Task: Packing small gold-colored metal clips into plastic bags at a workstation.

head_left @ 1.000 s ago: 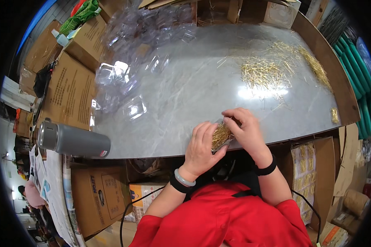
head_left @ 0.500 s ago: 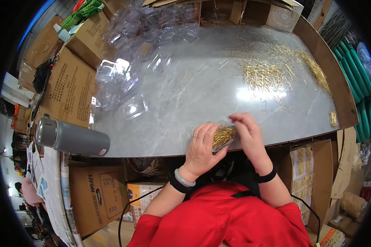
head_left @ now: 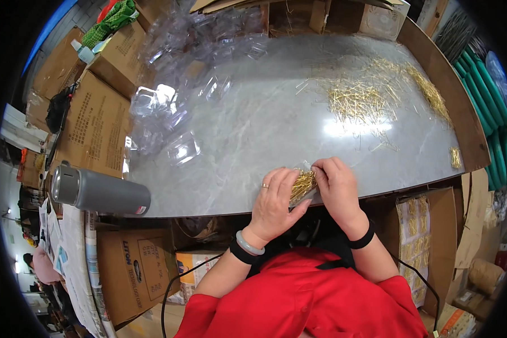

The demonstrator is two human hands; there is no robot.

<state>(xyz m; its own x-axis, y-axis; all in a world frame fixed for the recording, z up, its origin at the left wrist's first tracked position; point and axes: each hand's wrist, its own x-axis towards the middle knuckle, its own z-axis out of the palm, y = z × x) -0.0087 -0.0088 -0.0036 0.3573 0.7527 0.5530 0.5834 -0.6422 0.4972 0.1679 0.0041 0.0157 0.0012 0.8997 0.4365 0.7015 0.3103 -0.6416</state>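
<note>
At the table's near edge, a small clear plastic box is packed with thin gold-coloured wire pieces. My left hand wraps round its left side, thumb in front and fingers behind. On the opposite side, my right hand has its thumb and fingertips pinched together at the box's upper right edge. Whether those fingertips grip the plastic or a wire end is too small to tell. A loose heap of the same gold wire pieces lies farther off to the right.
Many empty clear plastic boxes pile up at the far left. A grey bottle lies on its side at the left edge. One filled box sits by the right cardboard wall. Below it stands a carton of filled packs.
My right hand's fingers have drawn together and come down onto the box's right edge; before, they were raised and looser. My left hand keeps its hold.
</note>
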